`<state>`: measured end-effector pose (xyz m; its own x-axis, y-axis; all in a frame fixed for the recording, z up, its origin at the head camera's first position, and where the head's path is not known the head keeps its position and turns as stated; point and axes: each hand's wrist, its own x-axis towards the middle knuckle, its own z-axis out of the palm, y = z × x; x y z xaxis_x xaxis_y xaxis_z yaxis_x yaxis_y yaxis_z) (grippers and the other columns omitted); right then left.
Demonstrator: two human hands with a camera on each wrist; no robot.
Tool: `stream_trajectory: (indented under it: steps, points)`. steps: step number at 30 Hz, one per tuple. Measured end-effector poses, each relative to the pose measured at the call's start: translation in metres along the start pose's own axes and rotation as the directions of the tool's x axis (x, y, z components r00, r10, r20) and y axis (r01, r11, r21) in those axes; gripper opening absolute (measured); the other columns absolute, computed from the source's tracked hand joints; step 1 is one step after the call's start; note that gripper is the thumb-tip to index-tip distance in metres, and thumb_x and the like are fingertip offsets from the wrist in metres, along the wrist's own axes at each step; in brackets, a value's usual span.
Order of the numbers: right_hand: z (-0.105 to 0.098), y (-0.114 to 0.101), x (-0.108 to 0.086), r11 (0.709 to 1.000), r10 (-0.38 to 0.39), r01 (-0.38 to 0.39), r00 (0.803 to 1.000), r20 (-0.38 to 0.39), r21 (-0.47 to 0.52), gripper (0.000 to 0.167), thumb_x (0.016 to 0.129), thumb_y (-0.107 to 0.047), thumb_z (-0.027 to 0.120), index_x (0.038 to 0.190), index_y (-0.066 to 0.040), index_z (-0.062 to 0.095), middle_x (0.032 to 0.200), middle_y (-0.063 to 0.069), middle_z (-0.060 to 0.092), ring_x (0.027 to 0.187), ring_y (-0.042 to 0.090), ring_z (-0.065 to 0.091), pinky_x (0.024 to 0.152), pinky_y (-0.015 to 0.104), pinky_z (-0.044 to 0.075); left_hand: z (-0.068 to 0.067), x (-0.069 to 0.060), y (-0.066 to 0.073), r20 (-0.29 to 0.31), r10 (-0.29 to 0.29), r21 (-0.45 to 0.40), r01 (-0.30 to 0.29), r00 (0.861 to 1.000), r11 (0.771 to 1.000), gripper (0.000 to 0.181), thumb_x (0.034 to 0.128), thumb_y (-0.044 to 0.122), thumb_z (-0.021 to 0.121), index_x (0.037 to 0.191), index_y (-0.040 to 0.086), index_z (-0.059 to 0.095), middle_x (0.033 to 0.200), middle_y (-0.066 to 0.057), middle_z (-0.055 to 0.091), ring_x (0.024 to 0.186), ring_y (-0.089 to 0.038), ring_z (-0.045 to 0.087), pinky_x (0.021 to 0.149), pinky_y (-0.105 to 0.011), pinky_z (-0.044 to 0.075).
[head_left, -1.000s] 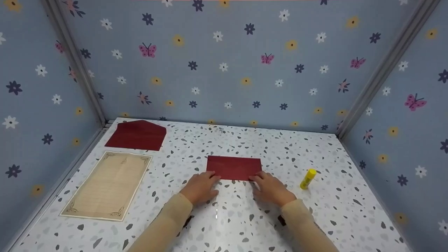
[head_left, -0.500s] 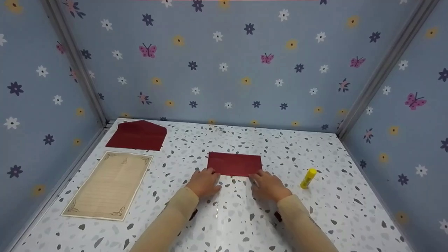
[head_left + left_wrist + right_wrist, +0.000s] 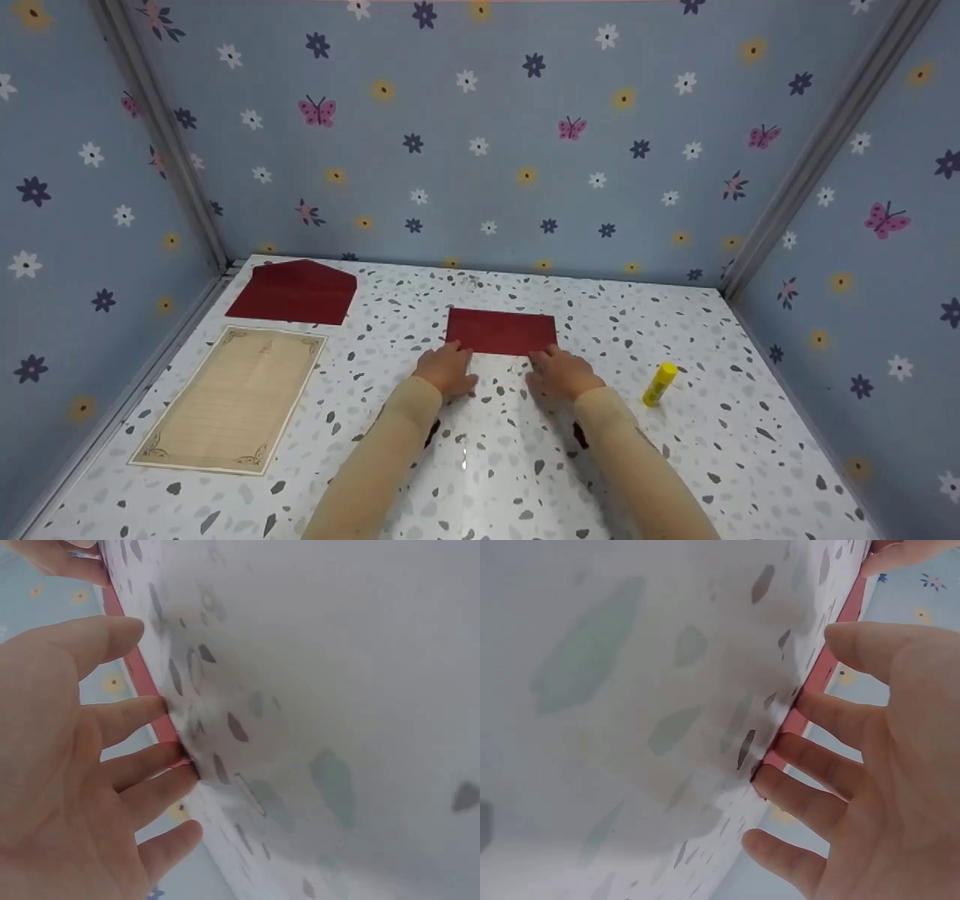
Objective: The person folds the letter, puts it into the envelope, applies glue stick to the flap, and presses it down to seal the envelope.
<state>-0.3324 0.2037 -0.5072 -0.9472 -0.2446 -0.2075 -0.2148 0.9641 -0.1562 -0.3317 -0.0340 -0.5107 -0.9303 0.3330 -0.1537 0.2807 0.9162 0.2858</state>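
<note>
A dark red rectangular envelope [image 3: 501, 331] lies flat at the middle of the table. The left hand [image 3: 448, 369] touches its near left corner with the fingertips, and the right hand [image 3: 562, 372] touches its near right corner. In the left wrist view the fingers [image 3: 135, 716] are spread and nearly straight, their tips on the red edge and the thumb apart from it. The right wrist view shows the other hand [image 3: 885, 757] the same way, fingertips on the red strip and thumb off it. Neither hand wraps around the envelope.
At the back left lies another red envelope [image 3: 296, 294] with its flap raised. In front of it is a tan sheet of paper [image 3: 232, 401] with an ornate border. A yellow glue stick [image 3: 660, 384] is right of the right hand. Flower-patterned walls enclose the speckled table.
Both hands have moved forward, away from the body, and the middle envelope has slid with them toward the back wall. The other envelope, the paper and the glue stick stay put.
</note>
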Motion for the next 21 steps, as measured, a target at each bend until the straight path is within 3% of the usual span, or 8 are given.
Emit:
stream_trajectory:
  steps: [9,21]
  points:
    - [0.006,0.008,0.024,0.999,0.008,-0.005,0.998,-0.057,0.042,0.056,0.105,-0.039,0.049,0.157,-0.020,0.037,0.151,0.009,0.041,0.134,0.034,0.046,0.108,0.052,0.039,0.000,0.024,-0.008,-0.022,-0.030,-0.025,0.029,0.999,0.999,0.060,0.1012,0.036,0.057,0.153,0.010,0.042,0.160,-0.014,0.032,0.147,-0.033,0.028,0.116,-0.057,0.023]
    - [0.007,0.010,0.042,0.993,0.060,-0.056,0.997,-0.042,0.102,0.058,0.104,-0.039,0.049,0.158,-0.022,0.035,0.159,0.011,0.032,0.139,0.039,0.039,0.112,0.058,0.031,-0.007,0.035,-0.006,0.007,-0.091,-0.045,0.091,0.996,0.995,0.057,0.1022,0.036,0.056,0.152,0.011,0.043,0.161,-0.013,0.030,0.149,-0.030,0.024,0.118,-0.056,0.019]
